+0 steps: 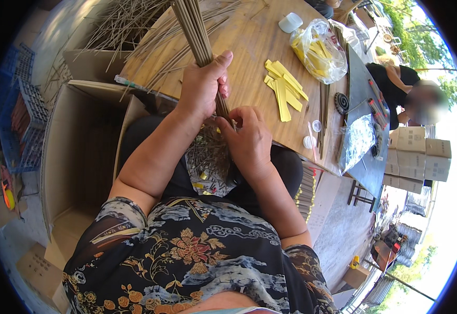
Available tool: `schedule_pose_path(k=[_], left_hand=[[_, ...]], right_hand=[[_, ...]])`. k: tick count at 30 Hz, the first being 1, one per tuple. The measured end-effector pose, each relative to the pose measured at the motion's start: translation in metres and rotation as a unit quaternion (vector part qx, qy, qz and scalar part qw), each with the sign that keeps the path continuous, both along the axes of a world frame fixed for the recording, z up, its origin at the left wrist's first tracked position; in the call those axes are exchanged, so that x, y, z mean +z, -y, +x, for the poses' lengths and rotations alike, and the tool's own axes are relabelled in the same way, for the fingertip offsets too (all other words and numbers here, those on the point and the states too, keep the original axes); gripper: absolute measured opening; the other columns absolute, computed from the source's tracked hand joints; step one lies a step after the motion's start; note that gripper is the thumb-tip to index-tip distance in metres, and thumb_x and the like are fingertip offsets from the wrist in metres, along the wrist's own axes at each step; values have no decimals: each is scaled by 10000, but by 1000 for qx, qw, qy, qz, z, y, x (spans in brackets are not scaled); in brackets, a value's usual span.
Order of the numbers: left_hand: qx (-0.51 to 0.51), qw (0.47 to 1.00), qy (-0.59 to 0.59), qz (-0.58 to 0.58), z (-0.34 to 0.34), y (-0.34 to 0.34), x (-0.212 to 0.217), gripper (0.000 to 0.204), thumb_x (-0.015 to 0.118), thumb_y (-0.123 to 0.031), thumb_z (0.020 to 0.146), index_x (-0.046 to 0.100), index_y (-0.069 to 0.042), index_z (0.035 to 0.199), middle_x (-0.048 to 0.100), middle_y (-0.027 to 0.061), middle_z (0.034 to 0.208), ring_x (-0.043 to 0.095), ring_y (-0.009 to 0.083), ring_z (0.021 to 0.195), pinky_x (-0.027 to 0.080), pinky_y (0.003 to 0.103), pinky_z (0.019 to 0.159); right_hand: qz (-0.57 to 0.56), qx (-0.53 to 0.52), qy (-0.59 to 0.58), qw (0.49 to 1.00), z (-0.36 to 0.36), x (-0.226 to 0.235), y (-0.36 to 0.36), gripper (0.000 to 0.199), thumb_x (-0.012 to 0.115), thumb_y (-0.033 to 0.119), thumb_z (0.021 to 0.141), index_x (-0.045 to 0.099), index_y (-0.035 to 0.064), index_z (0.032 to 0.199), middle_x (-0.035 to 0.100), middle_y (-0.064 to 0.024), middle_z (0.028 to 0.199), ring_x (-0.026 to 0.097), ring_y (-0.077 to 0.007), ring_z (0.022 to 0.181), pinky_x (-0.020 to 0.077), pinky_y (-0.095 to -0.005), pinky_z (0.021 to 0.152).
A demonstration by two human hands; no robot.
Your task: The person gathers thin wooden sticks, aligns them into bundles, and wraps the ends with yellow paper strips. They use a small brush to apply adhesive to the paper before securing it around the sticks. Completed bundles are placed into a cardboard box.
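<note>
A bundle of thin brown sticks (194,31) was held clenched in the left hand (203,86), the fingers wrapped around it at about its lower third. The bundle ran upward and slightly leftward from the fist, out over the edge of the wooden table (249,42), and its lower end passed down toward the lap. The right hand (248,140) was set just below and beside the left, its fingertips pinched at the lower part of the bundle; whether a single stick or several were gripped there could not be told. Both hands were held above the lap, just in front of the near table edge.

Beneath the hands a sheet with scattered short stick pieces (210,162) was seen on the lap. Loose sticks (134,26) were spread in a heap across the far left part of the table. Yellow paper strips (283,89) lay on the table to the right of the hands, well apart from them, and a clear plastic bag of more yellow strips (317,49) was placed farther back. A white cap (290,22) stood near the bag. An open cardboard box (76,152) was seen to the left of the lap. Another person (401,89) was seated at the far right of the table.
</note>
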State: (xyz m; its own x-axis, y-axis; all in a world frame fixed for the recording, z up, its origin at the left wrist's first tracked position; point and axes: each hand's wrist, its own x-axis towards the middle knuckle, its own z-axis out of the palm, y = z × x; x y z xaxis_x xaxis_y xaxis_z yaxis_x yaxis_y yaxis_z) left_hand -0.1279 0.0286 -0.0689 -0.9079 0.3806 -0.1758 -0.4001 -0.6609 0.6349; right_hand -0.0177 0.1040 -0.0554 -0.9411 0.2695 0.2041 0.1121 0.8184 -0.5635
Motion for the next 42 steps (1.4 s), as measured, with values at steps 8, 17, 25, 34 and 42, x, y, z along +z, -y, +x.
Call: schedule_pose_path(k=[8, 17, 25, 34, 42], left_hand=[[29, 999, -24, -8, -1, 4, 2, 263, 651, -230, 790, 446, -132, 660, 416, -24, 519, 406, 84, 399, 337, 223, 376], [132, 990, -33, 43, -35, 41, 16, 275, 647, -278, 792, 467, -142, 634, 430, -41, 500, 401, 77, 403, 345, 219, 394], [241, 966, -55, 77, -68, 98, 14, 319, 652, -218, 786, 427, -126, 580, 411, -26, 493, 392, 91, 422, 327, 241, 424], [45, 980, -26, 192, -65, 86, 11, 244, 524, -223, 878, 464, -102, 675, 375, -45, 501, 343, 55, 400, 290, 205, 384], [-18, 990, -10, 143, -52, 60, 10, 246, 549, -232, 864, 456, -118, 666, 401, -51, 493, 366, 47, 390, 300, 196, 375]], right_hand=[[-186, -12, 147, 971, -6, 14, -3, 210, 657, 181, 737, 527, 18, 759, 562, -143, 692, 559, -274, 637, 440, -349, 589], [-145, 108, 248, 952, 19, 42, -26, 196, 645, 145, 739, 509, 5, 752, 542, -123, 646, 524, -225, 589, 416, -336, 556], [-234, 56, 274, 931, 48, 45, -74, 176, 675, 96, 728, 518, 19, 706, 513, 2, 597, 431, -69, 510, 360, -213, 464], [-466, -55, 169, 867, -100, -53, -58, 226, 662, 111, 729, 503, -34, 797, 531, -71, 609, 507, -128, 476, 444, -238, 442], [-531, 49, 140, 835, -118, -27, -20, 343, 629, 266, 798, 518, -38, 911, 577, -93, 768, 568, -147, 644, 493, -263, 571]])
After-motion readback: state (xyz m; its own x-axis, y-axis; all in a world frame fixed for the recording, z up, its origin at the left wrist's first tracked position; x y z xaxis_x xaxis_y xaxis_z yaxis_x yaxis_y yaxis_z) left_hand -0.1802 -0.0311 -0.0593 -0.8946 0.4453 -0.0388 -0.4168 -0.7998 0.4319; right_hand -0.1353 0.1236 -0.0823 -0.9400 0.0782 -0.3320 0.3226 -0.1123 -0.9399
